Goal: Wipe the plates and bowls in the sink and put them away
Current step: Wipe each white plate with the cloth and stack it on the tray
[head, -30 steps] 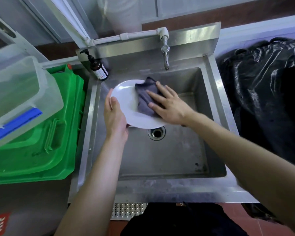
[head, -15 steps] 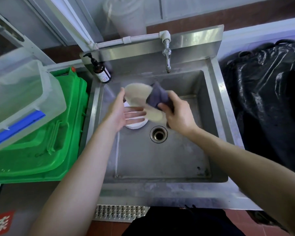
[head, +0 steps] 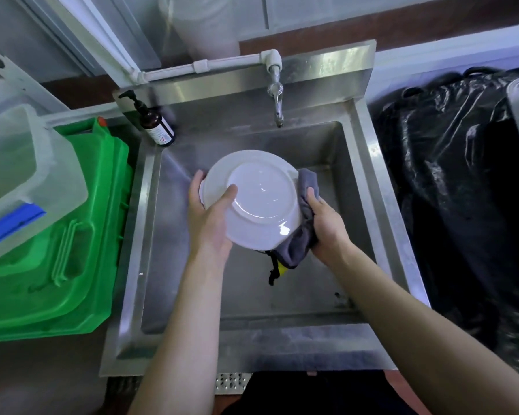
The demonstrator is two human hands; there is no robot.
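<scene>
Plate (head: 252, 199) underside up; left hand (head: 206, 217) fingers pinching rim, steadying; right hand (head: 327, 223) fingers clutching cloth (head: 300, 238) beneath, ready for wiping.

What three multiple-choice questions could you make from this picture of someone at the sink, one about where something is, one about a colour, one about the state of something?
1. Where does the soap bottle stand?
A. at the sink's back left corner
B. by the drain
C. on the green bin

2. What colour is the cloth?
A. white
B. red
C. grey

3. How is the plate being held?
A. lying flat on the sink floor
B. underside up, above the sink
C. standing on edge against the tap

Answers:
1. A: the soap bottle stands on the rim of the sink at its back left corner.
2. C: the cloth gripped by the right hand is grey.
3. B: the left hand grips the plate with its foot ring facing the camera.
</scene>
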